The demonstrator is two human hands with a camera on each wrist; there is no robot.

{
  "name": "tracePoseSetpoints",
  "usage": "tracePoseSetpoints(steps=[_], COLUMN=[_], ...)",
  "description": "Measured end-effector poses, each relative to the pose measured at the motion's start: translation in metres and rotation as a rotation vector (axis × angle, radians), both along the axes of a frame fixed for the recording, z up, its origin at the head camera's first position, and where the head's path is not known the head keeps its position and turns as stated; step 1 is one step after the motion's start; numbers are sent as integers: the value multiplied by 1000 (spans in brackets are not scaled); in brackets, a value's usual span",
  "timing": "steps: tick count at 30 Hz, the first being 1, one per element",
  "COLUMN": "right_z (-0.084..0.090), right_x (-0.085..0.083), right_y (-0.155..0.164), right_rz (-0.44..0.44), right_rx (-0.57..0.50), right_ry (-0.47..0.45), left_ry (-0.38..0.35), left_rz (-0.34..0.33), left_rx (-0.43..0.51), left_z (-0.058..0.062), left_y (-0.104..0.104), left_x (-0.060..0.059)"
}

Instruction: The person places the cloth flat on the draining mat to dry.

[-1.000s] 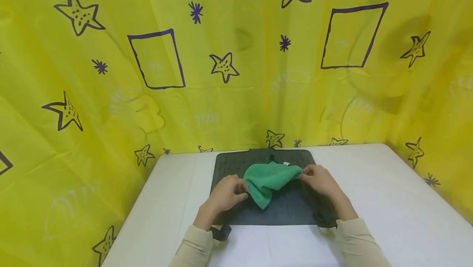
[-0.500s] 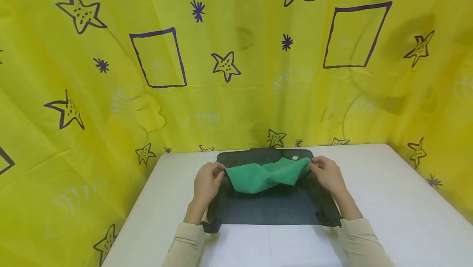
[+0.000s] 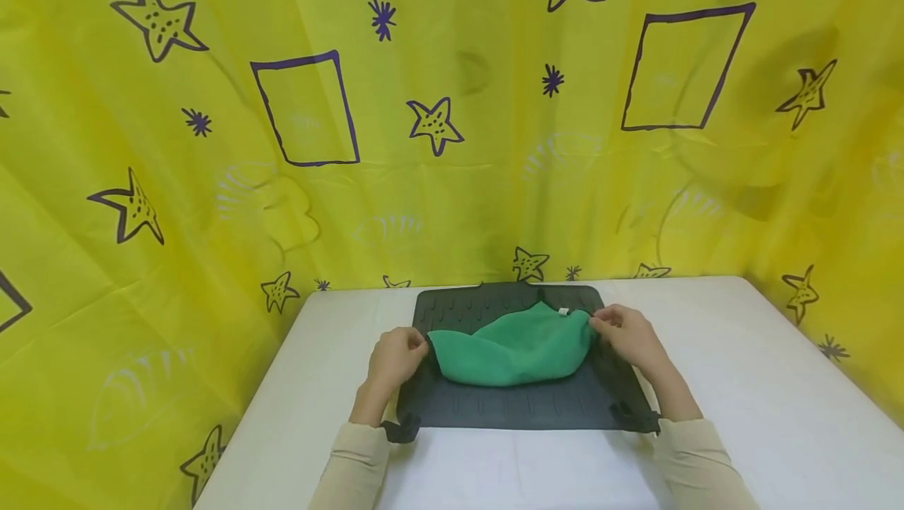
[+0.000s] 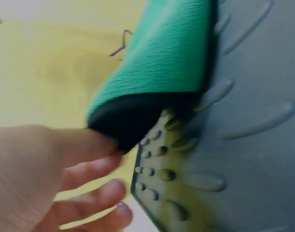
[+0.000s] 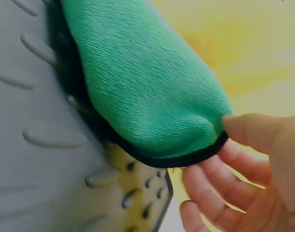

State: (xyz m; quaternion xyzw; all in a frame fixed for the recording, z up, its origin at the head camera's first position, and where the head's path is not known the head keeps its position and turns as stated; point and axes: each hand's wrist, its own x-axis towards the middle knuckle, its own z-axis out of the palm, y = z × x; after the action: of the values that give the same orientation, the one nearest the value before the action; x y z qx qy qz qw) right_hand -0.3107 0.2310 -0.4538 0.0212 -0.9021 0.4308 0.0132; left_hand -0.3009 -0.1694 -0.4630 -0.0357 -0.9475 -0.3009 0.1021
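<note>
Nearest me are two beige sleeves (image 3: 353,459), with the person's hands reaching out ahead of them. The left hand (image 3: 395,355) has its grip closed to a pinch on a black-edged corner of a green cloth (image 3: 515,349); the right hand (image 3: 628,336) pinches the opposite end, its thumb on top. The cloth sags between them above a dark ridged mat (image 3: 523,414); I can't tell whether it touches. A white tag (image 3: 563,311) sits at its far edge. The mat lies on a white surface (image 3: 749,361), and beyond hangs a yellow curtain (image 3: 466,204) with purple stars.
</note>
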Motion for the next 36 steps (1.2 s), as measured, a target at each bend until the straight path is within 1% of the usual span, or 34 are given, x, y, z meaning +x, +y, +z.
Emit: tracePoseSetpoints(steps=[1, 3, 5, 7, 9, 13, 16, 19, 21, 23, 25, 28, 33, 36], right_z=[0, -1, -2, -2, -3, -8, -11, -13, -13, -13, -12, -7, 2, 6], right_x=[0, 1, 2, 3, 4, 3, 3, 2, 1, 1, 0, 1, 3, 4], right_y=[2, 7, 12, 17, 20, 20, 15, 11, 10, 9, 9, 10, 15, 19], right_rz=[24, 77, 132, 180, 220, 241, 233, 217, 203, 182, 162, 126, 112, 106], right_rx=[10, 39, 71, 102, 124, 145, 148, 142, 141, 131, 121, 98, 58, 29], right_ry=[-10, -21, -37, -59, -86, -101, -69, -45, -38, -50, -61, -66, -7, 26], left_ry=[-21, -57, -113, -173, -217, -255, -250, -229, -195, -150, -98, -27, 117, 181], left_rz=[-39, -138, -232, -301, -346, -376, -376, -374, -376, -377, -360, -281, -75, 22], left_rx=[-12, -26, -26, -19, 1, 18, 14, 10, 2, -14, -28, -3, 154, 232], left_z=[1, 3, 5, 6, 6, 2, -4, -8, -10, -11, -11, -9, -5, -5], left_y=[-2, -5, -9, -11, -12, -8, -3, 2, 3, 4, 5, 6, 8, 9], left_x=[1, 2, 3, 4, 4, 4, 3, 2, 2, 0, -1, -2, -5, -7])
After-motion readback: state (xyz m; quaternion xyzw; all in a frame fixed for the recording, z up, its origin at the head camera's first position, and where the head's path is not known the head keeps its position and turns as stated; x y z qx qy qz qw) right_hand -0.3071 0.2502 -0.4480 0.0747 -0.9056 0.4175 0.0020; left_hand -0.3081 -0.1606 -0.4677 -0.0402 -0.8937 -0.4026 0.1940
